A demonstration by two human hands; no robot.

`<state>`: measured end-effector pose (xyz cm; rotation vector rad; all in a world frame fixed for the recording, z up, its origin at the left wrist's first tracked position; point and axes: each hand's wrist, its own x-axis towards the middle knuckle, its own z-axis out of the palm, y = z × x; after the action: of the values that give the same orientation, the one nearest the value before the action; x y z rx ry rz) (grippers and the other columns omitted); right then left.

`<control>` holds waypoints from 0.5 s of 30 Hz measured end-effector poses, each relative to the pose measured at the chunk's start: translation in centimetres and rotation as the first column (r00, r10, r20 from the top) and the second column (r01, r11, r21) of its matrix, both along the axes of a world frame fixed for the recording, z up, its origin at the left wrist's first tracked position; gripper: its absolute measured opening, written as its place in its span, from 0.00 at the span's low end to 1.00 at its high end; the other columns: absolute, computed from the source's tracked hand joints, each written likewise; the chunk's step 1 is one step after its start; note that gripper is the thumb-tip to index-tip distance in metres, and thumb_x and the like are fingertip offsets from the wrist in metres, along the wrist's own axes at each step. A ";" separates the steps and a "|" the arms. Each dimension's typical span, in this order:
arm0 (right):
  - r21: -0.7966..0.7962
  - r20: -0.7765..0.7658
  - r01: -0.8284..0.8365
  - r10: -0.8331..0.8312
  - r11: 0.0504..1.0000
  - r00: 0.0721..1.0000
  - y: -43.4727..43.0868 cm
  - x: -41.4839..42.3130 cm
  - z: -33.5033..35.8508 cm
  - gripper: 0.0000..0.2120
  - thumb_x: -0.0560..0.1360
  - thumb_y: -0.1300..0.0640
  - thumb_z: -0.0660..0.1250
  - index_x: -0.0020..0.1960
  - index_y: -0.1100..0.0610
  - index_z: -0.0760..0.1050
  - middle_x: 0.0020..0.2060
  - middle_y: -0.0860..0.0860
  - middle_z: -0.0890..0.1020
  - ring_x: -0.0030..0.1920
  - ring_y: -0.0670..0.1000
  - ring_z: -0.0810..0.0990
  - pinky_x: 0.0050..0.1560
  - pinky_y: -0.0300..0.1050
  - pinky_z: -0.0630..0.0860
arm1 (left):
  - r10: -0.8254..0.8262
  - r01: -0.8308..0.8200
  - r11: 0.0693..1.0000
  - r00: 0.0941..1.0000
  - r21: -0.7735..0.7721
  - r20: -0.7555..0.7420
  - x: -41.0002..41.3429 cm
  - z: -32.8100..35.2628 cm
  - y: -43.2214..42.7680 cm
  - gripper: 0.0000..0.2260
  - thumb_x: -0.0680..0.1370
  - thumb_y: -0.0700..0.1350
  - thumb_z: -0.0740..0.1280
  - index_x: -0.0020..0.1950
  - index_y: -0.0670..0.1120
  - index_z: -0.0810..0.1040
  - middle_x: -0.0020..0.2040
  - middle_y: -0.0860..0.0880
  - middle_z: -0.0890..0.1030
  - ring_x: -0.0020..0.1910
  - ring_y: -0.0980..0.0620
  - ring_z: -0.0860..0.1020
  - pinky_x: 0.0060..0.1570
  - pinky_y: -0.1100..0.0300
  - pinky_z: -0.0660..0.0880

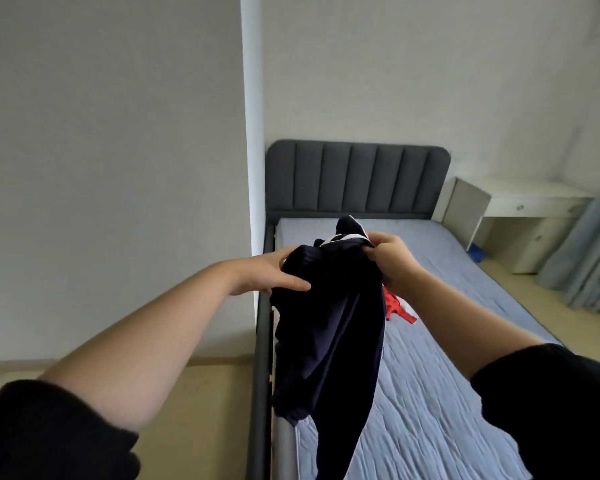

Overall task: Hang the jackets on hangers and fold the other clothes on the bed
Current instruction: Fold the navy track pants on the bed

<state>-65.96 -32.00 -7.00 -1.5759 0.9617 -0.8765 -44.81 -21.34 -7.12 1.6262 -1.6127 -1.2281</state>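
1. Head view: a dark navy garment (329,323) hangs above the left edge of the bed (430,393), its lower end cut off, hiding part of a red garment (397,308) mid-mattress.
2. Left hand (274,271) grips the bunched top, fingers half buried in cloth; right hand (392,258) pinches the white-trimmed edge.
3. Grey headboard (357,178) far; white desk (534,199) far right.

The grey-framed bed (357,181) carried a pale blue mattress (430,393); a crumpled red garment (397,308) lay on it.
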 end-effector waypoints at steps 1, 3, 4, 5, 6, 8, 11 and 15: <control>0.008 0.024 -0.022 0.022 1.000 0.999 0.1 0.0 0.6 0.18 0.74 0.75 0.55 0.40 0.59 0.80 0.35 0.56 0.80 0.37 0.53 0.79 0.41 0.45 0.77 | -0.024 0.024 1.000 1.000 0.015 0.019 -0.1 0.5 0.2 0.17 0.74 0.45 0.72 0.59 0.61 0.73 0.52 0.60 0.82 0.48 0.61 0.81 0.39 0.68 0.75; 0.017 0.067 -0.059 0.058 0.998 0.996 0.4 0.0 1.6 0.20 0.73 0.76 0.54 0.40 0.58 0.80 0.33 0.53 0.82 0.34 0.49 0.81 0.36 0.40 0.78 | 0.029 -0.028 1.000 0.999 -0.008 0.044 -0.3 1.6 0.3 0.13 0.73 0.42 0.73 0.53 0.55 0.78 0.49 0.57 0.83 0.50 0.57 0.81 0.42 0.68 0.74; 0.015 0.078 -0.066 0.064 0.998 0.995 0.5 -0.1 2.2 0.21 0.73 0.76 0.54 0.40 0.58 0.80 0.31 0.51 0.82 0.32 0.47 0.80 0.33 0.39 0.77 | 0.080 -0.077 0.996 0.995 -0.049 0.065 -0.5 2.2 0.3 0.11 0.72 0.41 0.74 0.51 0.52 0.80 0.49 0.54 0.84 0.51 0.54 0.81 0.46 0.66 0.74; 0.012 0.082 -0.066 0.065 0.998 0.994 0.5 -0.2 2.6 0.20 0.73 0.76 0.54 0.39 0.58 0.79 0.29 0.50 0.81 0.30 0.47 0.79 0.31 0.38 0.76 | 0.128 -0.120 0.989 0.988 -0.090 0.089 -0.7 2.9 0.1 0.10 0.71 0.40 0.74 0.49 0.50 0.82 0.49 0.51 0.84 0.51 0.52 0.81 0.48 0.64 0.74; 0.010 0.083 -0.066 0.065 0.998 0.994 0.6 -0.5 3.0 0.19 0.73 0.76 0.54 0.38 0.59 0.78 0.27 0.50 0.79 0.27 0.47 0.77 0.28 0.37 0.74 | 0.165 -0.151 0.981 0.980 -0.124 0.115 -0.9 3.8 0.0 0.09 0.70 0.39 0.74 0.48 0.48 0.82 0.48 0.49 0.84 0.50 0.50 0.81 0.49 0.62 0.75; 0.020 0.079 -0.063 0.062 0.998 0.995 0.5 -1.1 3.6 0.18 0.74 0.75 0.54 0.37 0.59 0.76 0.22 0.48 0.76 0.22 0.44 0.73 0.23 0.34 0.69 | 0.203 -0.177 0.971 0.965 -0.160 0.165 -1.3 5.8 -0.2 0.06 0.69 0.38 0.74 0.44 0.47 0.82 0.43 0.49 0.84 0.45 0.50 0.82 0.46 0.61 0.76; 0.077 0.080 -0.092 0.086 0.993 0.993 0.5 -2.4 3.9 0.16 0.76 0.74 0.55 0.40 0.60 0.78 0.28 0.52 0.79 0.25 0.46 0.78 0.26 0.37 0.74 | 0.220 -0.158 0.966 0.920 -0.207 0.325 -2.1 9.1 -0.2 0.07 0.70 0.40 0.74 0.36 0.49 0.77 0.36 0.53 0.81 0.37 0.53 0.79 0.36 0.63 0.74; 0.138 -0.063 -0.150 0.160 0.979 0.985 0.5 -3.7 3.5 0.08 0.80 0.66 0.59 0.54 0.67 0.76 0.40 0.58 0.77 0.38 0.52 0.76 0.42 0.44 0.75 | 0.256 0.010 0.927 0.714 -0.375 0.652 -3.7 11.6 -0.3 0.10 0.72 0.43 0.71 0.36 0.50 0.71 0.34 0.54 0.73 0.36 0.52 0.72 0.32 0.61 0.65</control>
<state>-69.70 -31.47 -3.48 -1.5544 0.9159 -0.6372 -48.50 -21.62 4.52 2.0285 -1.9524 -0.1835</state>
